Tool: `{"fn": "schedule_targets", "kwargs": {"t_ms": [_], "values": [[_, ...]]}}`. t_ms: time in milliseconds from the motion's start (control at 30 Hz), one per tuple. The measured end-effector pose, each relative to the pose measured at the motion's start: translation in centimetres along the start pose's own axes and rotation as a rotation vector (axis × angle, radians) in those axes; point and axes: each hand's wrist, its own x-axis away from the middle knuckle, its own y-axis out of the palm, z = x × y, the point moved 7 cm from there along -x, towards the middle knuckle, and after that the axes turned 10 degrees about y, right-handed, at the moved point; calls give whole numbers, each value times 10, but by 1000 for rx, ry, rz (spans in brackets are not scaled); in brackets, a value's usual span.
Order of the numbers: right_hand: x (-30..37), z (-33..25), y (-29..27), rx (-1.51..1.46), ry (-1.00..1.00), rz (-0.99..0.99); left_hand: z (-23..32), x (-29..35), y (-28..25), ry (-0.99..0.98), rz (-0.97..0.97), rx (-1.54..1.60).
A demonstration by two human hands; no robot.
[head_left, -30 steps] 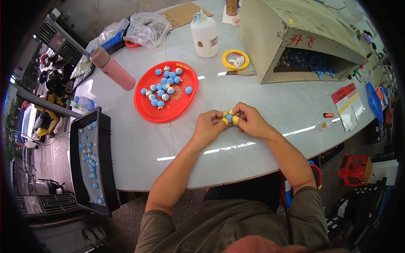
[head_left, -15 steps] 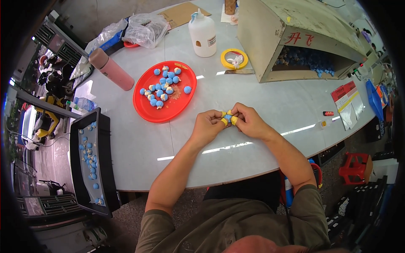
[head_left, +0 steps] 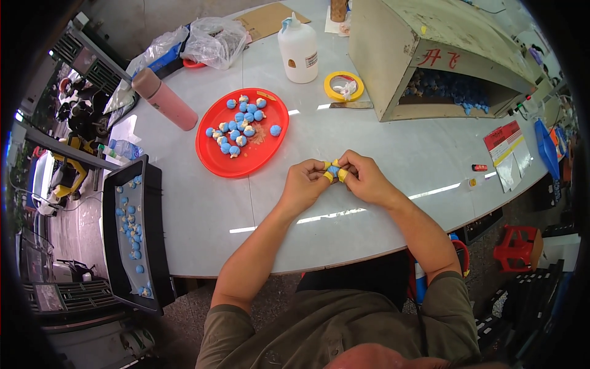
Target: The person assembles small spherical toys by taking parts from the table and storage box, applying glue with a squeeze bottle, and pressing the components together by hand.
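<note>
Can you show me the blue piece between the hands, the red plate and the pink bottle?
Blue piece (head_left: 333, 170): head view, on its middle, between the fingertips.
Red plate (head_left: 254, 158): head view, on its bare lower part.
Pink bottle (head_left: 174, 107): head view, on its body.

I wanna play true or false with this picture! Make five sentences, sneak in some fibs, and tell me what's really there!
1. The left hand and right hand hold one small blue piece together. True.
2. The round red plastic plate holds only green balls. False: blue balls lie there, some with whitish parts.
3. Yellow coverings wrap some fingertips. True.
4. The yellow ring-shaped tape roll sits on the plate. False: it lies on the shiny pale-grey table.
5. The pink cylindrical bottle is left of the plate. True.
</note>
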Motion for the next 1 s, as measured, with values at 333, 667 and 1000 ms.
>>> {"fn": "schedule_targets", "kwargs": {"t_ms": [333,667,1000], "values": [[-7,8,-4,-134,66,-34,6,0,1,26,46,4],[-6,8,-1,-203,70,-81,4,-1,-1,59,24,55],[-3,10,0,-131,93,-86,4,2,0,16,31,-28]]}}
